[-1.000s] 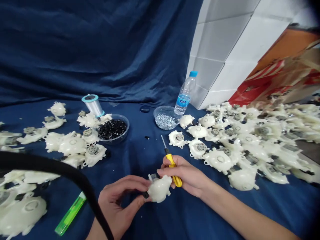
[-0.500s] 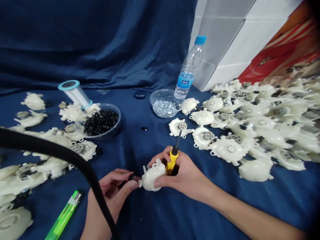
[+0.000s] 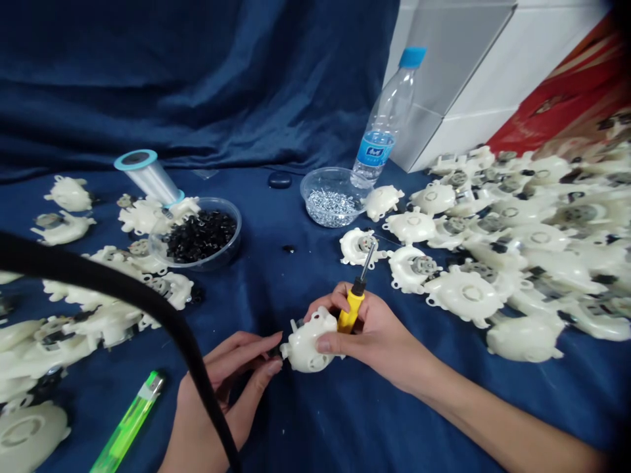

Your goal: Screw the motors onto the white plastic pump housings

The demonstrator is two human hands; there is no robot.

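My right hand (image 3: 372, 328) grips a cream plastic housing (image 3: 309, 343) between thumb and fingers. Tucked in the same hand is a yellow-handled screwdriver (image 3: 351, 309), its shaft pointing up and away. My left hand (image 3: 241, 374) pinches a small black part (image 3: 273, 353) against the left end of the housing; fingers partly hide it, so I cannot tell whether it is seated. A clear bowl of black parts (image 3: 237, 242) stands beyond my left hand. Past my right hand is another clear bowl (image 3: 308, 203) with small silver screws.
Cream housings with motors (image 3: 463, 292) are heaped at right, and more (image 3: 116, 322) lie at left. A green lighter (image 3: 125, 427), a wire spool (image 3: 155, 180), a water bottle (image 3: 382, 125) and a dark oval object (image 3: 279, 180) rest on the blue cloth. A black cable (image 3: 162, 312) crosses the left foreground.
The black part in my left hand has come closer to the housing's end, and the left fingers have straightened over it. The housing has turned slightly. The view has shifted a little.
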